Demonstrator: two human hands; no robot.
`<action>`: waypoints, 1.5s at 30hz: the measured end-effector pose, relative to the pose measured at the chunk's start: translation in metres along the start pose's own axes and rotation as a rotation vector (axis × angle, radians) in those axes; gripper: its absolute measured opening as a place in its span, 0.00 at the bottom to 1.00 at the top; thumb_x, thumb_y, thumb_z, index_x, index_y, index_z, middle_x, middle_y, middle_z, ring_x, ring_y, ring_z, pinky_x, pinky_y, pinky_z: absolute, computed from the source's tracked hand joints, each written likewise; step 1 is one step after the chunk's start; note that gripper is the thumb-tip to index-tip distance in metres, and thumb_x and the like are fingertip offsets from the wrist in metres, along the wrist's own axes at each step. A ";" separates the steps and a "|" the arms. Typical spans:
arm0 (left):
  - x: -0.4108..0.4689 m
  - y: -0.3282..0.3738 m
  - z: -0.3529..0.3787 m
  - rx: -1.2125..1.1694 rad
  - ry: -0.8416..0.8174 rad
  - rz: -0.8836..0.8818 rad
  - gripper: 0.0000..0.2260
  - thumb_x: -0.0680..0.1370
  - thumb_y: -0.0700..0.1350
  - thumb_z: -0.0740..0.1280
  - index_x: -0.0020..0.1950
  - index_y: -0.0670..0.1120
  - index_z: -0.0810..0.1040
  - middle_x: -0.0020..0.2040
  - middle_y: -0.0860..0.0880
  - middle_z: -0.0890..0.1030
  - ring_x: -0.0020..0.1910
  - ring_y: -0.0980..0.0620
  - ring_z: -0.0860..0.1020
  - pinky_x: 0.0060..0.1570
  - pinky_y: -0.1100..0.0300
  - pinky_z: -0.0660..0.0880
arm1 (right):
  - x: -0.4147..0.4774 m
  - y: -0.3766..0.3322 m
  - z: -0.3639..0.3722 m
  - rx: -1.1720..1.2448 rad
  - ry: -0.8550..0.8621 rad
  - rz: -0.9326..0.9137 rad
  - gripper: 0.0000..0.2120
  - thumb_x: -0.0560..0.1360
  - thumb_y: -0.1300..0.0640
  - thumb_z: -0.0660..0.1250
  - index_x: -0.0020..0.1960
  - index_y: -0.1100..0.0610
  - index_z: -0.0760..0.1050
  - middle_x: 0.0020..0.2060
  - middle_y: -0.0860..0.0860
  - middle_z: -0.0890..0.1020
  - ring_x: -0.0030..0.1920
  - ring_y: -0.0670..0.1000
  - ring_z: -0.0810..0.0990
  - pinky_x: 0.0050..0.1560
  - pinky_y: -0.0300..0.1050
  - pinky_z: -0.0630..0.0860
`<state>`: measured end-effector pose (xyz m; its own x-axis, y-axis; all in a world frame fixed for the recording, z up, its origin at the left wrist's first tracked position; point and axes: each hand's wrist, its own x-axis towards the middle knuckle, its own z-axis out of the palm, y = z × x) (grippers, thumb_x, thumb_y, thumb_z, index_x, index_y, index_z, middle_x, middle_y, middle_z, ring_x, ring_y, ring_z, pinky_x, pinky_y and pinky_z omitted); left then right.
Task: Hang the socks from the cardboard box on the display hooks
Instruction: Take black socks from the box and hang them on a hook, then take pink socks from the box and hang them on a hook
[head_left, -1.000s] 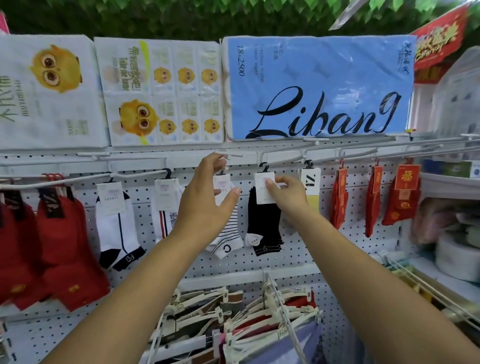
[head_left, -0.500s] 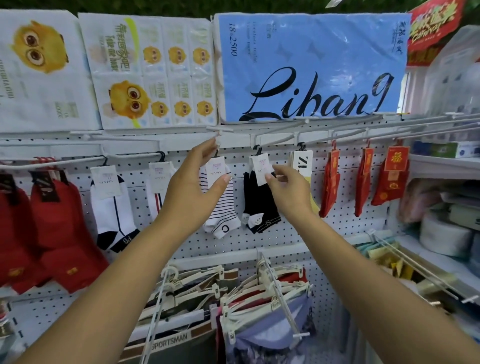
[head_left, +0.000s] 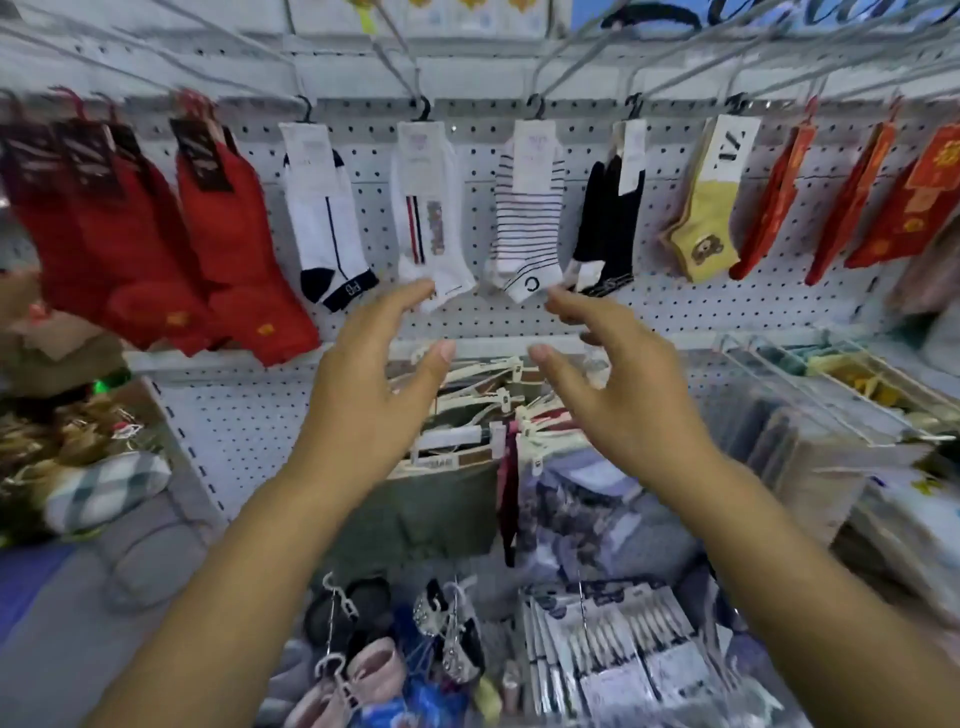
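The left hand (head_left: 371, 384) and right hand (head_left: 623, 400) are holding their fingers (head_left: 410, 299) spread wide and loosely bent, gripping nothing. Left fingertips are reaching just under the white sock (head_left: 431, 208), right ones just under the striped sock (head_left: 524, 218), which is hanging from its hook (head_left: 535, 106) on the pegboard (head_left: 475, 171) beside the black sock (head_left: 610, 218). Whether any fingertip is touching fabric is unclear. Blur is smearing the goods at the left edge.
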<state>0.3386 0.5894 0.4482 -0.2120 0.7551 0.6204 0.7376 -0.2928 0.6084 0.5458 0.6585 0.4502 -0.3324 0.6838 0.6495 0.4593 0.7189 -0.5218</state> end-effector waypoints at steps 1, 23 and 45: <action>-0.021 -0.013 -0.010 0.014 0.002 -0.039 0.22 0.81 0.53 0.67 0.75 0.57 0.70 0.72 0.62 0.70 0.69 0.67 0.65 0.65 0.72 0.60 | -0.015 -0.013 0.012 0.021 -0.033 0.003 0.23 0.80 0.50 0.68 0.72 0.53 0.72 0.66 0.49 0.78 0.66 0.50 0.75 0.66 0.49 0.74; -0.527 -0.191 -0.227 0.455 -0.062 -1.137 0.26 0.77 0.51 0.72 0.73 0.46 0.74 0.73 0.43 0.75 0.72 0.40 0.72 0.71 0.43 0.69 | -0.332 -0.181 0.309 0.087 -1.163 0.089 0.26 0.74 0.44 0.70 0.68 0.55 0.75 0.66 0.52 0.78 0.66 0.56 0.76 0.66 0.55 0.73; -0.618 -0.332 -0.283 0.206 0.770 -2.124 0.43 0.78 0.61 0.68 0.81 0.38 0.54 0.78 0.36 0.64 0.76 0.36 0.64 0.76 0.44 0.62 | -0.327 -0.286 0.688 0.001 -1.876 -0.292 0.12 0.80 0.55 0.67 0.61 0.59 0.79 0.56 0.56 0.83 0.53 0.53 0.80 0.48 0.35 0.68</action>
<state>0.0431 0.0542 0.0025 -0.6151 -0.5138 -0.5980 -0.7869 0.4477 0.4247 -0.0434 0.3152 0.0061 -0.7308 -0.2082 -0.6501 0.2312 0.8206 -0.5227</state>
